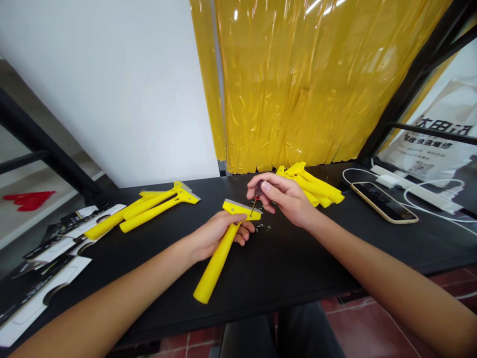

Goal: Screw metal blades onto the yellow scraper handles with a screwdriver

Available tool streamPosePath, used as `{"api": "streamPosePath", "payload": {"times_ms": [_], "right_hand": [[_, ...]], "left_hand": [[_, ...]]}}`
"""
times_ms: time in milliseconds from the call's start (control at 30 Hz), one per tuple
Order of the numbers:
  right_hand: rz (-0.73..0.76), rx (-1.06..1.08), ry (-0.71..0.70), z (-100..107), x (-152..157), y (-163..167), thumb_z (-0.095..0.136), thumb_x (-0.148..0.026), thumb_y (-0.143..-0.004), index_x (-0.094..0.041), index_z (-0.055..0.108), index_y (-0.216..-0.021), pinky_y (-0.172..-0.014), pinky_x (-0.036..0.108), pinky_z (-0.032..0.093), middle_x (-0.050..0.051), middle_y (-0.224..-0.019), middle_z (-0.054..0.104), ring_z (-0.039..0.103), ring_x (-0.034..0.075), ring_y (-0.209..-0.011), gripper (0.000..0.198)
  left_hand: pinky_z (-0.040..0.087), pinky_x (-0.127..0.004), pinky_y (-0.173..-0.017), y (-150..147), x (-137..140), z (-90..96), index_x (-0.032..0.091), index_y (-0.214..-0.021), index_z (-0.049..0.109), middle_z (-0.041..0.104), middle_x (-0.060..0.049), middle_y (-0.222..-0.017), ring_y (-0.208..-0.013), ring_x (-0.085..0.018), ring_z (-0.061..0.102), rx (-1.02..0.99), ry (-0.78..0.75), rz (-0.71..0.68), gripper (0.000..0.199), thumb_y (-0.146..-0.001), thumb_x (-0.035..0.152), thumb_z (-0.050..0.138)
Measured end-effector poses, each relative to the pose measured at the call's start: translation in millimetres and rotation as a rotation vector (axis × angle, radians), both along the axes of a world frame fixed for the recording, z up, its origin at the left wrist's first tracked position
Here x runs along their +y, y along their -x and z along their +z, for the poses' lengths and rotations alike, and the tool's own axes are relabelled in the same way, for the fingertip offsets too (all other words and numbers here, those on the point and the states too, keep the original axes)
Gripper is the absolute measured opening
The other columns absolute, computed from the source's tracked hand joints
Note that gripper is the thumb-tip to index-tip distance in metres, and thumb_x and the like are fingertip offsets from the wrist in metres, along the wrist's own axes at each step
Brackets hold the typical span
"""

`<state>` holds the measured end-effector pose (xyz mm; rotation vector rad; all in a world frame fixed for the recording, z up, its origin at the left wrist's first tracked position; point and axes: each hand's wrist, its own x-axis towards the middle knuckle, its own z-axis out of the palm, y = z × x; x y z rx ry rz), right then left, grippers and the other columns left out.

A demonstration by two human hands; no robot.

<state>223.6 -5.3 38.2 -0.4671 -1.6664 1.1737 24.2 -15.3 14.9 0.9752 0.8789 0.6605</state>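
Note:
My left hand is closed around the neck of a yellow scraper, whose handle slants down toward the table's front edge. A grey blade edge runs along the top of its wide head. Above it, my right hand pinches the dark reddish handle of a small screwdriver. The screwdriver's thin shaft points down, its tip at the right end of the scraper head. Small screws and nuts lie on the black table just beyond my left fingertips, some partly hidden by my hands.
Several yellow scrapers lie at the left, and another pile of scrapers sits behind my right hand. Cardboard sleeves cover the left end of the black table. At the right are a phone, white cables and a power strip.

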Motion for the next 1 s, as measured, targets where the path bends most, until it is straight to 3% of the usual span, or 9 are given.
{"api": "streamPosePath", "payload": {"times_ms": [167,267,367,500,600,700,767,1000], "right_hand": [[-0.023,0.035,0.035,-2.7,1.1,2.8,0.07,-0.034,-0.089,-0.02,0.057,-0.1,-0.045,0.016,0.039,0.0,-0.08,0.065,0.051,0.008,-0.06,0.022],[-0.039,0.006,0.005,-0.9,-0.4,2.8,0.07,-0.033,-0.089,-0.018,0.06,-0.097,-0.047,0.018,0.043,0.003,-0.091,0.069,0.054,0.007,-0.058,0.019],[-0.044,-0.041,-0.044,2.0,-2.1,1.0,0.061,-0.034,-0.096,-0.017,0.065,-0.105,-0.051,0.021,0.047,0.007,-0.104,0.069,0.053,0.005,-0.057,0.019],[0.002,-0.014,-0.014,2.5,-1.7,0.1,0.053,-0.037,-0.099,-0.02,0.06,-0.118,-0.041,0.019,0.037,0.006,-0.101,0.067,0.049,0.005,-0.053,0.027],[0.036,0.025,0.028,0.8,-1.0,2.5,0.059,-0.037,-0.096,-0.022,0.053,-0.116,-0.037,0.017,0.033,0.002,-0.091,0.066,0.048,0.005,-0.048,0.026],[0.016,0.064,0.036,-0.8,-0.6,5.2,0.065,-0.035,-0.093,-0.022,0.049,-0.103,-0.038,0.017,0.035,-0.002,-0.081,0.065,0.047,0.005,-0.046,0.023],[-0.007,0.063,0.015,-1.1,0.0,5.4,0.064,-0.036,-0.093,-0.021,0.051,-0.099,-0.039,0.017,0.037,0.0,-0.084,0.067,0.049,0.005,-0.048,0.021],[-0.039,-0.033,-0.019,0.0,0.7,0.8,0.056,-0.04,-0.098,-0.018,0.062,-0.109,-0.043,0.019,0.042,0.006,-0.097,0.067,0.055,0.008,-0.06,0.025]], "left_hand": [[0.052,-0.022,-0.052,-0.1,1.0,-1.4,0.004,-0.079,0.071,0.069,-0.013,-0.077,-0.058,-0.013,0.062,0.004,0.012,0.013,0.021,-0.091,0.018,0.06],[0.052,-0.023,-0.052,0.8,2.4,-3.0,0.004,-0.081,0.071,0.07,-0.013,-0.08,-0.059,-0.014,0.063,-0.011,0.01,0.0,0.021,-0.092,0.018,0.059],[0.052,-0.022,-0.053,1.8,2.9,-3.6,0.004,-0.082,0.072,0.07,-0.013,-0.08,-0.059,-0.014,0.063,-0.017,0.014,-0.016,0.021,-0.092,0.018,0.059],[0.052,-0.021,-0.053,2.3,2.0,-2.4,0.003,-0.078,0.072,0.068,-0.012,-0.071,-0.057,-0.013,0.062,-0.011,0.017,-0.024,0.025,-0.093,0.018,0.058],[0.052,-0.021,-0.053,2.3,2.0,-1.7,0.004,-0.079,0.072,0.068,-0.011,-0.071,-0.057,-0.013,0.062,-0.018,0.02,-0.026,0.025,-0.093,0.018,0.057],[0.052,-0.021,-0.053,2.3,2.7,-1.5,0.005,-0.08,0.071,0.07,-0.012,-0.075,-0.058,-0.013,0.063,-0.032,0.024,-0.022,0.023,-0.093,0.017,0.057],[0.052,-0.021,-0.053,2.2,3.0,-1.1,0.005,-0.081,0.071,0.07,-0.012,-0.073,-0.057,-0.013,0.062,-0.03,0.034,-0.025,0.022,-0.093,0.017,0.056],[0.052,-0.022,-0.054,2.3,3.2,-2.5,0.005,-0.082,0.071,0.069,-0.012,-0.07,-0.057,-0.014,0.063,0.0,0.043,-0.035,0.021,-0.093,0.018,0.059]]}}
